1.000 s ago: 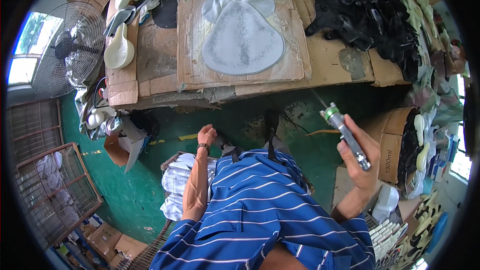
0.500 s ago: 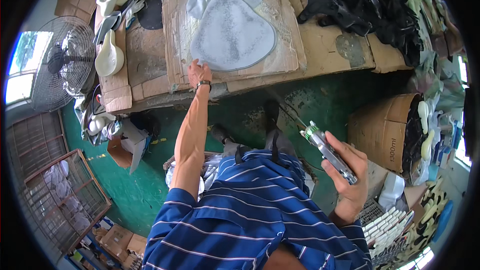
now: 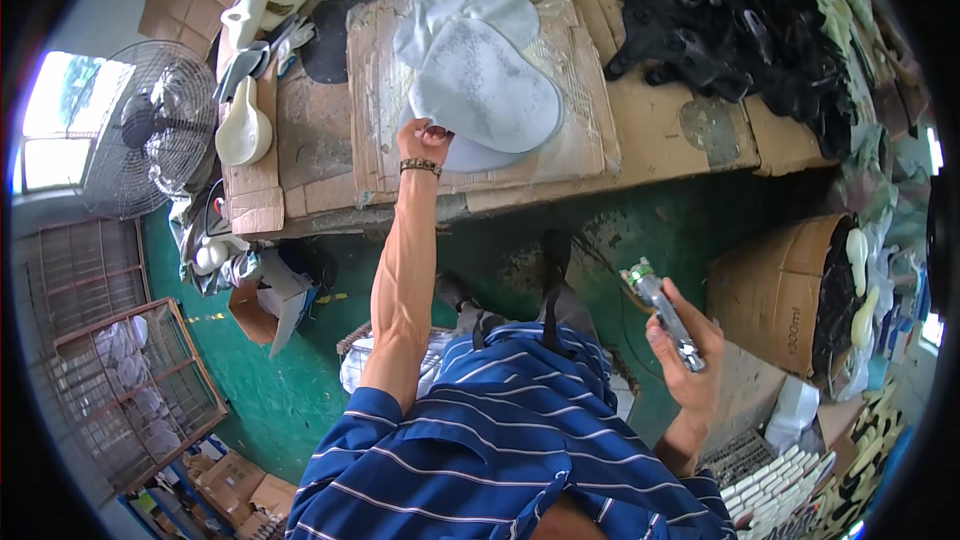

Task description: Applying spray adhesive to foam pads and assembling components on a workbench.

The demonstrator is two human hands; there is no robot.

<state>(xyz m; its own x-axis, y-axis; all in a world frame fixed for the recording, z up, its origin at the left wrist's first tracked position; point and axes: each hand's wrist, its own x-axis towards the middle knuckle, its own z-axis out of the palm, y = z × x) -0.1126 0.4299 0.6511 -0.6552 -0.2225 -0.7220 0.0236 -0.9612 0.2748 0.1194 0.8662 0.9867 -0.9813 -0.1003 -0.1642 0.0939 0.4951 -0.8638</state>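
My left hand [image 3: 424, 146] pinches the near left edge of a pale grey rounded-triangular sheet [image 3: 490, 90] and holds that edge up. Darker speckles mark the sheet's upper face. Under the raised edge shows a second pale piece [image 3: 472, 158]. Another light grey piece [image 3: 470, 2], with a wavy edge, lies just beyond, partly overlapped. All of them rest on layered cardboard [image 3: 374, 90] on the table. Off to the right, over the floor, my right hand [image 3: 692, 365] grips a silver spray gun [image 3: 664, 312] with a green ring, its head pointing up and left.
Cream moulded shells [image 3: 246, 130] and gloves [image 3: 293, 40] sit at the table's left, beside a caged fan [image 3: 150, 125]. Black moulded pieces [image 3: 735, 0] are heaped at the far right. A large cardboard box [image 3: 770, 290] stands on the green floor, lower right.
My left hand has gone from resting at the sheet's near left edge to lifting that edge, uncovering the piece below. The right hand keeps hold of the spray gun. The view has shifted slightly.
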